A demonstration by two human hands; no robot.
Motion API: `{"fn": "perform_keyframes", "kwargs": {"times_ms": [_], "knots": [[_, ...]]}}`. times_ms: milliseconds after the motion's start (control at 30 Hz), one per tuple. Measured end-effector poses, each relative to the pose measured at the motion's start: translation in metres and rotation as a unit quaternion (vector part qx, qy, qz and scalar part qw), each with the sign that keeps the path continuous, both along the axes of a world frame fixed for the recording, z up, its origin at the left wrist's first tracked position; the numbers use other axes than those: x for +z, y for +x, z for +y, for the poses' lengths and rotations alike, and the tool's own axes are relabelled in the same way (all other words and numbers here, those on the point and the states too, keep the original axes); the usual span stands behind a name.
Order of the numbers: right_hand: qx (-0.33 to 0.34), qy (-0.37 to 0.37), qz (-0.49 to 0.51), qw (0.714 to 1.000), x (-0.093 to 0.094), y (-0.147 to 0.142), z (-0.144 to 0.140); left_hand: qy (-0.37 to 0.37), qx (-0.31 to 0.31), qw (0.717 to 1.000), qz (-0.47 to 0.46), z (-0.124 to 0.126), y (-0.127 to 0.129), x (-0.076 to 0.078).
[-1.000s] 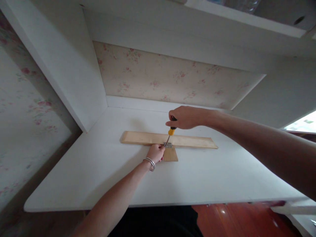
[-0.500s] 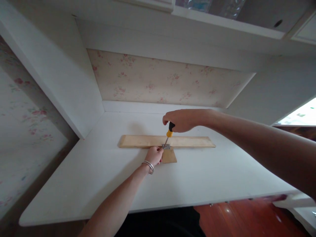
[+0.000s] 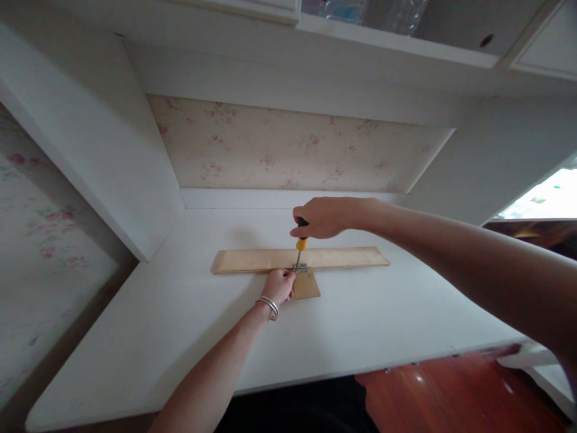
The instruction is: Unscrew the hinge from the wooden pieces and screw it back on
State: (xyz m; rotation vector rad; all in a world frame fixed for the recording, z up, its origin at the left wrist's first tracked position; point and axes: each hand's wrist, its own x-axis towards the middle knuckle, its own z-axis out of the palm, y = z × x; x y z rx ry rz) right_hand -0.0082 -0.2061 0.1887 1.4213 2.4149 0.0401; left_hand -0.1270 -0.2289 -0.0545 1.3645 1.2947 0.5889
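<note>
A long pale wooden board (image 3: 342, 257) lies across the white desk (image 3: 360, 325). A small wooden block (image 3: 307, 287) sits against its near edge, joined by a small metal hinge (image 3: 301, 268). My right hand (image 3: 318, 217) grips a screwdriver (image 3: 300, 243) with a black and yellow handle, held nearly upright, its tip on the hinge. My left hand (image 3: 279, 285), with silver bangles on the wrist, presses on the small block's left side next to the hinge.
White side panels and a shelf box in the desk on the left, right and above. Floral wallpaper (image 3: 288, 147) covers the back wall. A red-brown wooden floor (image 3: 451, 397) shows beyond the desk's near edge.
The view has tilted up and shifted slightly. My right hand has turned a little on the screwdriver handle. Both hands stay at the hinge.
</note>
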Motion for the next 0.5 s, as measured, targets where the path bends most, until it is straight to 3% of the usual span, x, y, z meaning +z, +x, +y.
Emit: {"fn": "perform_keyframes", "kwargs": {"times_ms": [167, 333, 500], "knots": [[0.05, -0.034, 0.021, 0.998, 0.003, -0.001, -0.002, 0.006, 0.005, 1.0, 0.0, 0.0, 0.001, -0.003], [-0.012, -0.026, -0.003, 1.0, 0.003, -0.002, -0.003, 0.008, 0.007, 1.0, 0.0, 0.002, 0.001, -0.007], [0.063, -0.032, 0.022, 0.997, 0.001, 0.001, 0.0, 0.015, 0.004, 1.0, -0.005, 0.003, 0.001, -0.011]]}}
